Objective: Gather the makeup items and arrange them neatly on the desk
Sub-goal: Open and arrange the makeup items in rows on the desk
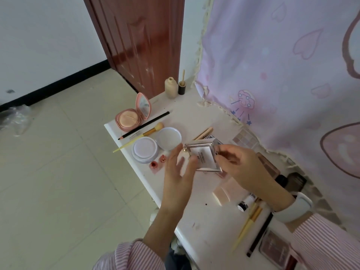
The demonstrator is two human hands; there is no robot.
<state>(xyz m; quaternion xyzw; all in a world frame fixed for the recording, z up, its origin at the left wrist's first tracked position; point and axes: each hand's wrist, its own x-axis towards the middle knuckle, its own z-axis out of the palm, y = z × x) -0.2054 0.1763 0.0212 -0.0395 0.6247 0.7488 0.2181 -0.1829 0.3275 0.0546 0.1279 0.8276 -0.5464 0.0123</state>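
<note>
Both hands hold a clear square compact case (204, 155) above the middle of the white desk (206, 227). My left hand (178, 172) grips its left edge near a small gold clasp, and my right hand (243, 166) pinches its right corner. Behind it lie an open pink cushion compact (129, 118) with its mirror up, a black pencil (144, 125), a yellow-handled brush (140, 136), and a round powder jar (144, 150) beside its lid (168, 138). An open red lipstick (154, 165) and its cap (162, 158) lie near my left hand.
A beige bottle (170, 87) and a black cap with wand (181, 86) stand at the far corner. An eyeshadow palette (244, 139) lies by the pink curtain (282, 65). Sponges (222, 194), a white tube (246, 201), brushes (248, 223) and a dark palette (275, 250) are near my right arm.
</note>
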